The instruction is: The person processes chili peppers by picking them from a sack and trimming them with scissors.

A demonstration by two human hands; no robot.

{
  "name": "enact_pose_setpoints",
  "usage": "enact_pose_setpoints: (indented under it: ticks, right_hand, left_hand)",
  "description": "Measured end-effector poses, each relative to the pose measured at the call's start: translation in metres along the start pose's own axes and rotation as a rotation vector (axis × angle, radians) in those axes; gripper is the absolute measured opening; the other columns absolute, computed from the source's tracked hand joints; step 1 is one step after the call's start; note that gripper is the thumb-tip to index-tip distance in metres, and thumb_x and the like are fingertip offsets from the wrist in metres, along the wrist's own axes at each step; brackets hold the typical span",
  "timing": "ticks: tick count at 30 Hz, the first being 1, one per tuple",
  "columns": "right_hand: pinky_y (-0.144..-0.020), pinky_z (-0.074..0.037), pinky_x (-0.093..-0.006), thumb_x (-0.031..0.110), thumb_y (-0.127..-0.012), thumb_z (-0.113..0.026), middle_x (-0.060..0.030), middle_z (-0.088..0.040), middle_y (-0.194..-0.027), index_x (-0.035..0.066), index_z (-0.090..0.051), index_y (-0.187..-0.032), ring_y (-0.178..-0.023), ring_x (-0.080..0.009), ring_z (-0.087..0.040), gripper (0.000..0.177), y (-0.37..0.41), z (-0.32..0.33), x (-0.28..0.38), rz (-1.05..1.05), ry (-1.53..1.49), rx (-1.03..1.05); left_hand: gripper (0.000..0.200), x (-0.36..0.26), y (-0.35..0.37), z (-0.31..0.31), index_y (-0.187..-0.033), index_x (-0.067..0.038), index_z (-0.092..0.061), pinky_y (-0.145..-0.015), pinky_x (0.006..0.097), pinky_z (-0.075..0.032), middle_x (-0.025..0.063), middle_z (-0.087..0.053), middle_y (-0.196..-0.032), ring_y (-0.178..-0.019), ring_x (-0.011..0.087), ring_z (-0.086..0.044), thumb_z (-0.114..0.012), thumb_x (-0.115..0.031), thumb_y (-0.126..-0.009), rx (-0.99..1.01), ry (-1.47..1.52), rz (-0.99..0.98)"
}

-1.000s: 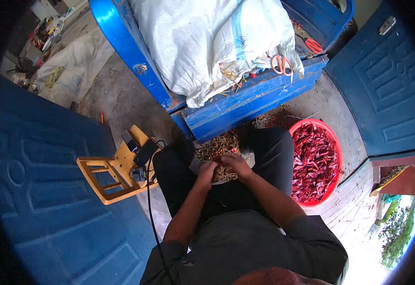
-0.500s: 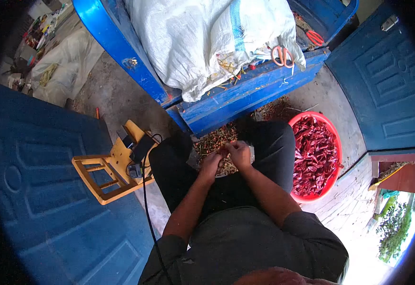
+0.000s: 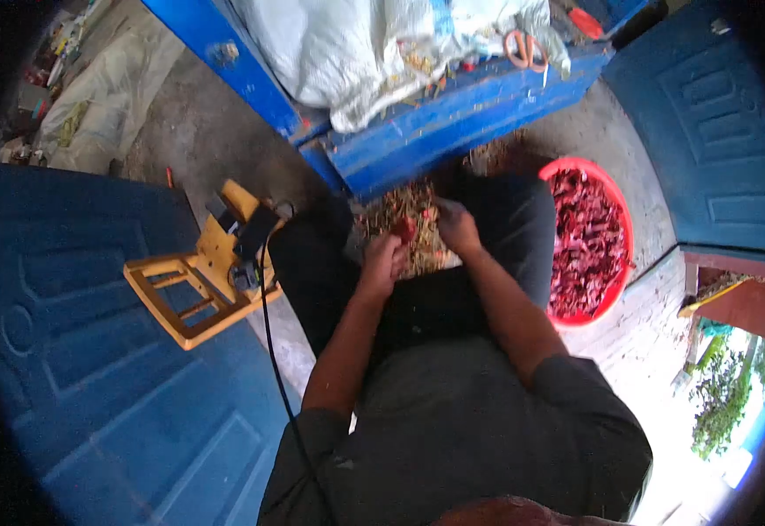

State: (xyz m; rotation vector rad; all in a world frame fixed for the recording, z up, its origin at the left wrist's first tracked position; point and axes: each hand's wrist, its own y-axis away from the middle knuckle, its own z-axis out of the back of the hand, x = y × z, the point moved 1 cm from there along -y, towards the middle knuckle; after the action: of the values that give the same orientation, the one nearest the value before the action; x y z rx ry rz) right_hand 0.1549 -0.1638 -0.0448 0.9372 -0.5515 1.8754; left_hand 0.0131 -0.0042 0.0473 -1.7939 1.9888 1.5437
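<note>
Left hand point(image 3: 385, 257) and right hand point(image 3: 459, 228) had drawn apart since the earlier frame, where they met over the tray point(image 3: 448, 260) between the knees. The left pinched a red piece point(image 3: 405, 230) above the tray's middle; the right was at the tray's right edge, too blurred to tell whether its fingers gripped anything. Scraps point(image 3: 422, 254) lay within the tray's edges, and chillies point(image 3: 586, 245) filled the tub point(image 3: 627, 232) beyond the right knee. The step in hand seemed to be handling that single red piece over the scraps; the next move called for a secure left pinch, with room between the hands.
</note>
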Motion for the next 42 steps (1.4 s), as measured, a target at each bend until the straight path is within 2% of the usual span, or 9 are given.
enact_pose_setpoints:
  ticks: [5, 9, 12, 18, 25, 27, 33, 35, 42]
  right_hand:
    - [-0.082, -0.055, -0.0363, 0.017, -0.092, -0.066, -0.0111, -0.069, -0.114, 0.004, -0.065, -0.125, -0.103, -0.0225, -0.066, 0.036, 0.014, 0.016, 0.054, -0.307, -0.607, 0.192]
    - [-0.085, -0.054, -0.0365, 0.019, -0.09, -0.071, -0.0083, -0.068, -0.117, 0.006, -0.064, -0.127, -0.104, -0.0199, -0.064, 0.04, 0.021, 0.021, 0.095, -0.175, -0.512, 0.347]
    - [-0.084, -0.054, -0.0336, 0.018, -0.09, -0.073, -0.0103, -0.071, -0.104, 0.003, -0.069, -0.115, -0.099, -0.0178, -0.067, 0.03, 0.025, 0.019, 0.089, 0.126, -0.31, 0.178]
    - [-0.082, -0.054, -0.0323, 0.01, -0.092, -0.068, -0.0087, -0.071, -0.098, 0.002, -0.07, -0.108, -0.091, -0.0144, -0.068, 0.018, 0.019, 0.124, 0.103, -0.072, -0.736, -0.251]
    - [-0.085, -0.052, -0.0325, 0.01, -0.084, -0.067, -0.0152, -0.069, -0.113, -0.001, -0.068, -0.114, -0.097, -0.0219, -0.068, 0.032, 0.061, 0.305, 0.007, -0.123, 0.263, -0.652]
    - [-0.086, -0.052, -0.0318, 0.009, -0.085, -0.067, -0.0149, -0.069, -0.115, -0.002, -0.067, -0.114, -0.098, -0.0217, -0.067, 0.031, 0.041, 0.294, -0.009, -0.077, 0.474, -0.735]
    - [-0.084, -0.053, -0.0342, 0.012, -0.088, -0.07, -0.0117, -0.069, -0.106, 0.005, -0.069, -0.116, -0.092, -0.022, -0.067, 0.029, -0.089, 0.189, 0.115, 0.141, -0.194, -0.316]
    - [-0.085, -0.053, -0.0411, 0.011, -0.087, -0.066, -0.0158, -0.068, -0.106, 0.008, -0.069, -0.116, -0.095, -0.0329, -0.066, 0.029, -0.173, 0.155, 0.175, 0.552, 0.248, -0.294]
    - [-0.084, -0.053, -0.047, 0.033, -0.089, -0.059, -0.0181, -0.069, -0.102, 0.012, -0.07, -0.108, -0.092, -0.0394, -0.066, 0.03, -0.325, 0.083, 0.212, 0.326, 0.679, -0.04]
  left_hand:
    - [0.01, 0.011, -0.001, 0.01, -0.086, -0.014, -0.051, -0.046, 0.0259, -0.028, -0.0059, -0.038, -0.063, -0.051, 0.0066, -0.035, -0.054, -0.018, -0.095, 0.096, 0.082, -0.039]
    - [0.011, 0.0, 0.009, -0.007, -0.087, -0.013, -0.052, -0.044, 0.0243, -0.026, -0.0061, -0.038, -0.061, -0.048, 0.0058, -0.034, -0.054, -0.02, -0.095, 0.002, -0.01, 0.012]
    - [0.013, 0.01, 0.003, -0.005, -0.089, -0.009, -0.056, -0.043, 0.0235, -0.026, -0.0054, -0.039, -0.059, -0.046, 0.0057, -0.034, -0.056, -0.021, -0.095, 0.006, -0.076, 0.043]
    - [0.015, 0.014, -0.007, -0.013, -0.099, -0.006, -0.062, -0.041, 0.0244, -0.027, -0.0055, -0.039, -0.059, -0.045, 0.0063, -0.035, -0.061, -0.02, -0.093, 0.04, -0.147, 0.01]
    - [0.011, 0.016, -0.016, -0.016, -0.097, -0.006, -0.061, -0.045, 0.0255, -0.028, -0.0054, -0.042, -0.063, -0.05, 0.0062, -0.035, -0.058, -0.016, -0.094, 0.073, -0.175, 0.134]
    - [0.012, 0.016, -0.019, -0.019, -0.098, -0.005, -0.061, -0.045, 0.0257, -0.029, -0.0052, -0.042, -0.063, -0.05, 0.0063, -0.035, -0.057, -0.016, -0.094, 0.06, -0.171, 0.121]
    - [0.012, 0.008, -0.016, -0.021, -0.083, -0.01, -0.054, -0.044, 0.0251, -0.027, -0.0063, -0.038, -0.059, -0.047, 0.0055, -0.034, -0.06, -0.017, -0.09, 0.02, -0.183, 0.135]
    - [0.01, 0.008, -0.012, -0.008, -0.086, -0.009, -0.056, -0.042, 0.0249, -0.025, -0.0066, -0.039, -0.059, -0.046, 0.005, -0.034, -0.06, -0.016, -0.091, -0.031, -0.099, 0.132]
    - [0.013, 0.005, -0.015, 0.006, -0.098, -0.006, -0.062, -0.041, 0.0257, -0.026, -0.0061, -0.042, -0.059, -0.046, 0.0056, -0.034, -0.059, -0.018, -0.095, 0.011, -0.064, 0.066]
